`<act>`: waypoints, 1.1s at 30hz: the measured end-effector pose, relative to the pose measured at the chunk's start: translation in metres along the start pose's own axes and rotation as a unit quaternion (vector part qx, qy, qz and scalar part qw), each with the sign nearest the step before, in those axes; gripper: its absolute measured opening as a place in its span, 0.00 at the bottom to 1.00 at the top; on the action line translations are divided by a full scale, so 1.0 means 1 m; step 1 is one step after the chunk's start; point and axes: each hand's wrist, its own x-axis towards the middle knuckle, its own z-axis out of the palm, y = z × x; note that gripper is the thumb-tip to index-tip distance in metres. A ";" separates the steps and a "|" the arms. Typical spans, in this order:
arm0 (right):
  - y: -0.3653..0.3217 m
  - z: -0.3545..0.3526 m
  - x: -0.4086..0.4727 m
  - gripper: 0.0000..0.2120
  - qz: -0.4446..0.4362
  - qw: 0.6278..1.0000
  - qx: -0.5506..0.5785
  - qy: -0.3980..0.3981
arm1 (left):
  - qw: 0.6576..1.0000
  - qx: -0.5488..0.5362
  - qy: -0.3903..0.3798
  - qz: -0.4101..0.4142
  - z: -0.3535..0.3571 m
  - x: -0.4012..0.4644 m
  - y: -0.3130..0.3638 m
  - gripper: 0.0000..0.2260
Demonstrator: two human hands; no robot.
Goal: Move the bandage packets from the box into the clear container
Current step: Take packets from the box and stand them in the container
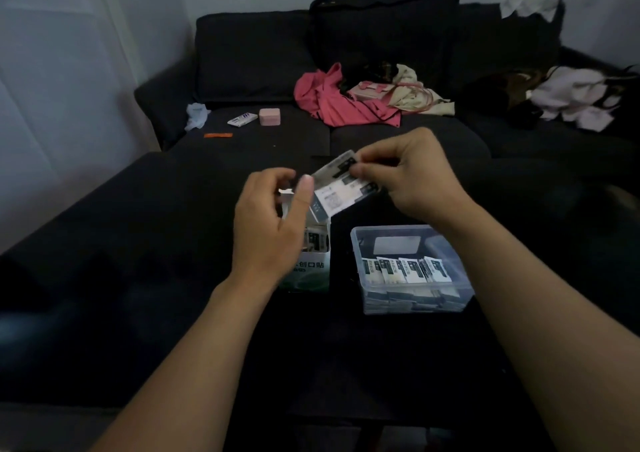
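A white and green bandage box [310,268] stands open on the dark surface, with packets showing inside, partly hidden by my left hand [270,226]. To its right sits the clear container [412,299], holding several white packets with dark print. My right hand [408,177] pinches a small stack of bandage packets [341,188] in the air above and between the box and the container. My left thumb touches the stack's left edge, while the other left fingers curl over the box's open flap.
Behind the dark surface is a dark sofa with a pink garment [343,101], a beige bag, a small pink case [269,116], a white pack [242,119] and a crumpled tissue [196,115]. More clothes lie at the far right [575,101].
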 end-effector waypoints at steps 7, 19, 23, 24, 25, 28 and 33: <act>0.014 0.004 -0.009 0.05 0.039 0.994 0.053 -0.086 | 0.956 -0.124 -0.229 -0.131 0.004 -0.013 0.020 0.10; 0.027 0.005 -0.012 0.07 0.059 0.988 0.045 -0.137 | 0.793 -0.245 -0.423 -0.365 0.006 -0.019 0.028 0.06; 0.024 0.013 -0.016 0.12 0.069 0.991 0.072 -0.090 | 0.787 -0.272 -0.388 -0.395 0.012 -0.019 0.030 0.04; 0.022 0.016 -0.017 0.12 0.082 0.990 0.079 -0.088 | 0.794 -0.269 -0.376 -0.394 0.014 -0.019 0.029 0.05; 0.020 0.020 -0.019 0.13 0.097 0.987 0.086 -0.097 | 0.804 -0.255 -0.371 -0.388 0.016 -0.019 0.027 0.05; 0.016 0.035 -0.024 0.17 0.084 0.989 0.049 -0.111 | 0.812 -0.213 -0.398 -0.370 0.021 -0.021 0.028 0.05; 0.016 0.047 -0.029 0.09 -0.015 0.995 -0.091 -0.049 | 0.817 -0.198 -0.363 -0.403 0.031 -0.019 0.031 0.06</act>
